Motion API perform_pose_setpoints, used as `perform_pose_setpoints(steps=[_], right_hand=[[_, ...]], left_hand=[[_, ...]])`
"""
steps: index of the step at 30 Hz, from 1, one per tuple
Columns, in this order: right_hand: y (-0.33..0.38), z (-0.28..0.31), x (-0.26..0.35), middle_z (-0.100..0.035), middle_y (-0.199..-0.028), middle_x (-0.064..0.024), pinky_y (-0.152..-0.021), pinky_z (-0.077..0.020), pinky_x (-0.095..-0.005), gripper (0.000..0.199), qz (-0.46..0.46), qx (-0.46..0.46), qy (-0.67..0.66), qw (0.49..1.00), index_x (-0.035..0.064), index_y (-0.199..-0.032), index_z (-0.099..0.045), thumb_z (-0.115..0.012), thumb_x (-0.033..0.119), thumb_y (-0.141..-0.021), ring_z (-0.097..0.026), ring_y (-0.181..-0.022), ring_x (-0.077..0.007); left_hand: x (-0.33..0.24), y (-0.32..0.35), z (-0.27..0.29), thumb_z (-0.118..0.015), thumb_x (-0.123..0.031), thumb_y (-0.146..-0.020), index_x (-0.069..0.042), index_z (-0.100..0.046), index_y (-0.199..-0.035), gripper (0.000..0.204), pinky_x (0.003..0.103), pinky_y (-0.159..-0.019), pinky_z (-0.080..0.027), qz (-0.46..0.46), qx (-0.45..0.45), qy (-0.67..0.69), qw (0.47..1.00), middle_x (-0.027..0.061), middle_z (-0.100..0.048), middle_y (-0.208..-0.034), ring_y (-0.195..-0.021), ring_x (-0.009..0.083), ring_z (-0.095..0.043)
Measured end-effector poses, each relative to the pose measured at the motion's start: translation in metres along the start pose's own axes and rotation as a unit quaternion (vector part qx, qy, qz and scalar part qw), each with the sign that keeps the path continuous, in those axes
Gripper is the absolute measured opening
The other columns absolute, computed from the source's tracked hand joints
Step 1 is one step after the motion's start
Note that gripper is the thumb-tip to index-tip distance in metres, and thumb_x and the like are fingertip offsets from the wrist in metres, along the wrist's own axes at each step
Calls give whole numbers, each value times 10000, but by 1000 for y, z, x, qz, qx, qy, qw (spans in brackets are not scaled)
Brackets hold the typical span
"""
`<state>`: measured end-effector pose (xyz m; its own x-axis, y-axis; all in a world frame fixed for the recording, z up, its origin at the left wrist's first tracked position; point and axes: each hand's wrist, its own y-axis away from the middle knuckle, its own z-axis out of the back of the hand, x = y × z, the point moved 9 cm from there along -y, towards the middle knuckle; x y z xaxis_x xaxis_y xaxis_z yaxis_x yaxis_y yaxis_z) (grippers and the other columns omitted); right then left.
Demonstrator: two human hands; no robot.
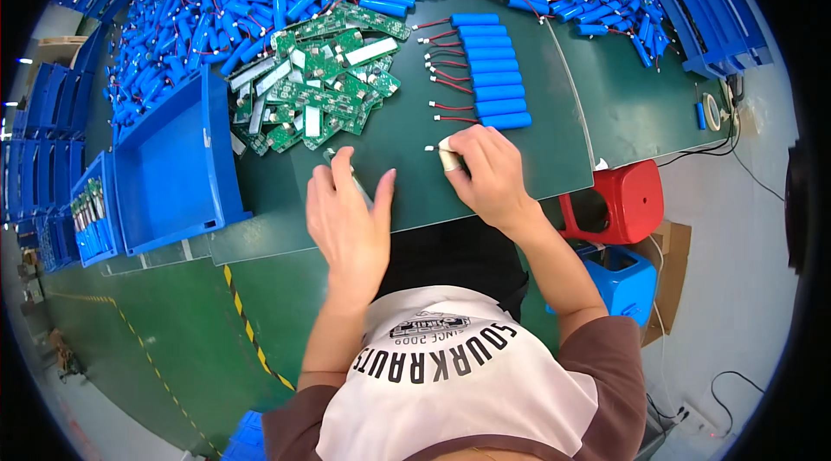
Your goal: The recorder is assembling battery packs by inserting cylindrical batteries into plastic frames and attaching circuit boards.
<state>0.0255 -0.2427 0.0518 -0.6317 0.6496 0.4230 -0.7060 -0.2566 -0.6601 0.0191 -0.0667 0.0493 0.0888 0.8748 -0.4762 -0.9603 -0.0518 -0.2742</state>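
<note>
My left hand (351,214) is at the near edge of the green table, fingers curled around a narrow green circuit board (361,191), mostly hidden by the hand. To its right, my right hand (487,168) rests on the tabletop with fingers bent together and a pale finger cot (449,158) on one finger. A small white plug (429,148) shows beside that fingertip; whatever lies under the hand is hidden. Just beyond is a column of blue cylindrical batteries (498,78), side by side, their red and black leads pointing left. Circuit boards (320,97) lie heaped beyond my left hand.
A large pile of blue batteries (303,2) covers the table's far side. An open blue bin (177,171) stands at left, near a smaller bin (93,210) holding assemblies. Red (636,199) and blue stools (625,279) stand at right. A tape roll (711,112) lies far right.
</note>
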Motion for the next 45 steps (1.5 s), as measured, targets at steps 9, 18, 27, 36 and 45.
perform_pose_setpoints(steps=[9, 18, 27, 36, 45], right_hand=[[-2, -1, 8, -643, -853, -109, -630, -483, -376, 301, 19, -7, -9, 1000, 15, -920, -593, -767, -60, -685, -614, -727, -299], [0, 0, 18, -649, -856, -99, -639, -490, -375, 314, 58, -3, -34, 998, 25, -943, -611, -775, -62, -689, -611, -726, -301], [-6, -13, -6, -664, -871, -101, -646, -510, -368, 176, -70, 99, -65, 990, 20, -939, -641, -743, -13, -799, -654, -764, -295], [-15, -15, -10, -629, -788, -103, -610, -505, -344, 133, -167, 213, -119, 955, 0, -899, -648, -723, -12, -790, -638, -667, -255], [-20, -36, 0, -603, -735, -99, -595, -483, -418, 93, -144, 242, -11, 959, 27, -819, -607, -685, 25, -767, -624, -669, -312]], left_hand=[[38, -17, -37, -795, -159, -852, -19, -653, -1002, 249, 385, -525, -437, 153, 44, 323, 933, 109, -589, -704, -528, 235, -548], [-7, -2, -44, -619, 29, -969, 41, -701, -1099, 155, 236, -656, -517, 112, 160, 526, 828, 53, -654, -933, -787, 109, -638], [-48, -5, -15, -677, 137, -816, -14, -668, -1118, 338, 336, -654, -537, -264, -8, 190, 946, 125, -661, -990, -750, 267, -658], [-5, -7, -18, -735, -13, -757, -42, -698, -1038, 285, 419, -907, -467, -242, 59, 82, 965, 64, -647, -1069, -1086, 281, -591], [-10, -1, -17, -756, -36, -764, -42, -710, -1047, 287, 511, -998, -378, -241, 32, 52, 969, 51, -618, -1128, -1186, 280, -548]])
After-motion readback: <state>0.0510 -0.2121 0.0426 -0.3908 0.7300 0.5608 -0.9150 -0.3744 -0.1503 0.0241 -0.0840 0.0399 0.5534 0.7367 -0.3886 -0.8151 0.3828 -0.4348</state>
